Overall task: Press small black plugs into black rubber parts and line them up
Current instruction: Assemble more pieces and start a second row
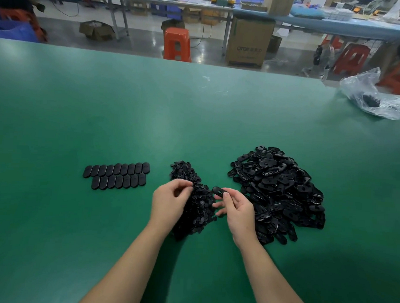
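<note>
My right hand (234, 206) pinched one rubber part (219, 190) between thumb and fingers, its slotted face turned up, just above the pile of plugs (192, 196). My left hand (169, 199) was at the top of the same pile with thumb and fingertips curled together; I think it held a small plug, but the blur did not let me be sure. Both hands worked near the middle of the green bench (150, 103), toward its near edge.

To do this step well, I judged that the plug should meet the hole squarely, then be pushed with the thumb until flush, while the right hand kept the part level.

The heap of empty rubber parts (282, 191) lay just beside my right hand. Two rows of finished parts (117, 175) lay well to the left, touching side by side.
</note>
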A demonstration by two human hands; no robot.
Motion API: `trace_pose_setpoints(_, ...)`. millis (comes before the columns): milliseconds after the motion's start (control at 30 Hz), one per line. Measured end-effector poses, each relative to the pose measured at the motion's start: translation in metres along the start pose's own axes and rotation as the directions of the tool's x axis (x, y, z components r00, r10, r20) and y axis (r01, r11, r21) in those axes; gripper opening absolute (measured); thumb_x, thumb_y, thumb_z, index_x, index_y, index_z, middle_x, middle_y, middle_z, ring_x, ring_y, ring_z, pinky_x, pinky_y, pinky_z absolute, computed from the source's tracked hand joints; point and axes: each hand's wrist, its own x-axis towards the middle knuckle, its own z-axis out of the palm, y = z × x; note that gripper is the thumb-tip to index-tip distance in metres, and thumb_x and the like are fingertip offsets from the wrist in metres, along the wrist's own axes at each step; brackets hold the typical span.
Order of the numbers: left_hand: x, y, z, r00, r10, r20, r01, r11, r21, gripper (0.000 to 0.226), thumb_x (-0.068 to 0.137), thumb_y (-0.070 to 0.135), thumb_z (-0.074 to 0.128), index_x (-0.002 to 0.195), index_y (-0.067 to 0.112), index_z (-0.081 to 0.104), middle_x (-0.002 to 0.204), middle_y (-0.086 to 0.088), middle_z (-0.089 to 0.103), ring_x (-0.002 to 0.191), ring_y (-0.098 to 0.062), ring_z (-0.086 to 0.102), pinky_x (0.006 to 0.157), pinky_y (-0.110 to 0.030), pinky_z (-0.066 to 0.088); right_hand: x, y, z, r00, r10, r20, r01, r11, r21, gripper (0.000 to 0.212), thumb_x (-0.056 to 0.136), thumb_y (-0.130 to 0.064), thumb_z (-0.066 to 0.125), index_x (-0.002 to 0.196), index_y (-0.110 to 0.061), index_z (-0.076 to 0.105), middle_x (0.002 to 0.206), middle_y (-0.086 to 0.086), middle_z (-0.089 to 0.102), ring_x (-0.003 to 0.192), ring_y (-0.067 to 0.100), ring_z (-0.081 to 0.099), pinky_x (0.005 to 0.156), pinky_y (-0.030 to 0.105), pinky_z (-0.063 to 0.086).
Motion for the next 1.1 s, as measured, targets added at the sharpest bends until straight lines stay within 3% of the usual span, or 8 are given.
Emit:
trace_pose_setpoints(100,-0.002,0.02,0.022,0.996,-0.015,0.09,0.018,0.999,-0.033,0.016,0.086,0.017,0.075,0.085,0.032,0.073,0.078,0.018,0.073,0.075,0.006,0.066,0.073,-0.009,0.047,0.0,-0.001,0.002,1.0,-0.001,0.003,0.001,1.0,0.03,0.018,0.104,-0.003,0.051,0.11,-0.006,0.068,0.085,0.01,0.076,0.071,0.019,0.072,0.056,0.026,0.056)
trace_pose_setpoints(300,-0.003,0.033,0.045,0.985,-0.089,0.147,0.073,0.991,0.112,0.011,0.086,0.017,0.073,0.079,0.026,0.071,0.076,0.01,0.071,0.074,-0.004,0.066,0.063,-0.009,0.043,0.0,0.0,0.0,0.999,0.002,0.034,-0.001,1.0,-0.023,0.023,0.103,-0.003,0.051,0.106,-0.017,0.069,0.089,0.004,0.079,0.076,0.02,0.074,0.062,0.03,0.058)
trace_pose_setpoints(467,-0.004,0.036,0.051,0.986,-0.104,0.133,0.077,0.979,0.189,0.01,0.085,0.014,0.068,0.08,0.022,0.072,0.076,0.009,0.071,0.074,-0.008,0.065,0.068,-0.02,0.047,0.002,0.004,0.0,0.998,-0.039,0.045,0.044,0.993,-0.111,0.023,0.102,-0.005,0.054,0.103,-0.02,0.071,0.085,0.006,0.077,0.069,0.018,0.07,0.064,0.035,0.058)
trace_pose_setpoints(667,-0.004,0.037,0.052,0.989,-0.074,0.127,0.043,0.971,0.234,0.011,0.085,0.015,0.068,0.078,0.023,0.071,0.077,0.009,0.069,0.074,-0.008,0.063,0.072,-0.028,0.052,0.001,0.005,0.0,0.997,-0.063,0.053,0.071,0.986,-0.152,0.022,0.102,-0.006,0.055,0.104,-0.02,0.072,0.081,0.005,0.077,0.066,0.016,0.069,0.062,0.029,0.057)
trace_pose_setpoints(767,-0.002,0.037,0.052,0.993,-0.068,0.098,0.039,0.964,0.265,0.009,0.085,0.018,0.072,0.079,0.024,0.068,0.091,0.006,0.058,0.077,-0.008,0.056,0.074,-0.029,0.047,0.001,0.004,0.0,0.996,-0.062,0.056,0.07,0.988,-0.135,0.023,0.102,-0.005,0.053,0.102,-0.02,0.071,0.08,0.004,0.076,0.066,0.016,0.069,0.061,0.029,0.057)
trace_pose_setpoints(833,0.001,0.037,0.052,0.993,-0.078,0.084,0.056,0.969,0.243,0.011,0.082,0.02,0.077,0.085,0.023,0.066,0.098,0.005,0.052,0.078,-0.003,0.052,0.072,-0.021,0.039,0.001,0.004,0.0,0.997,-0.057,0.055,0.063,0.993,-0.103,0.024,0.102,-0.003,0.052,0.102,-0.019,0.07,0.081,0.006,0.076,0.066,0.017,0.068,0.061,0.029,0.057)
trace_pose_setpoints(900,0.004,0.036,0.051,0.989,-0.105,0.109,0.079,0.973,0.218,0.02,0.08,0.021,0.08,0.096,0.022,0.068,0.1,0.004,0.057,0.084,-0.008,0.056,0.073,-0.02,0.037,0.001,0.004,0.0,0.998,-0.048,0.048,0.052,0.996,-0.076,0.025,0.102,-0.002,0.052,0.102,-0.019,0.07,0.081,0.006,0.075,0.066,0.017,0.067,0.061,0.031,0.057)
trace_pose_setpoints(1100,0.009,0.032,0.046,0.959,-0.172,0.224,0.144,0.98,0.14,0.01,0.076,0.021,0.083,0.078,0.02,0.073,0.074,0.004,0.073,0.072,-0.014,0.068,0.071,-0.027,0.053,0.001,0.004,0.0,0.997,-0.058,0.045,0.06,0.997,-0.055,0.02,0.101,-0.002,0.054,0.098,-0.016,0.068,0.071,0.002,0.07,0.062,0.013,0.061,0.058,0.028,0.055)
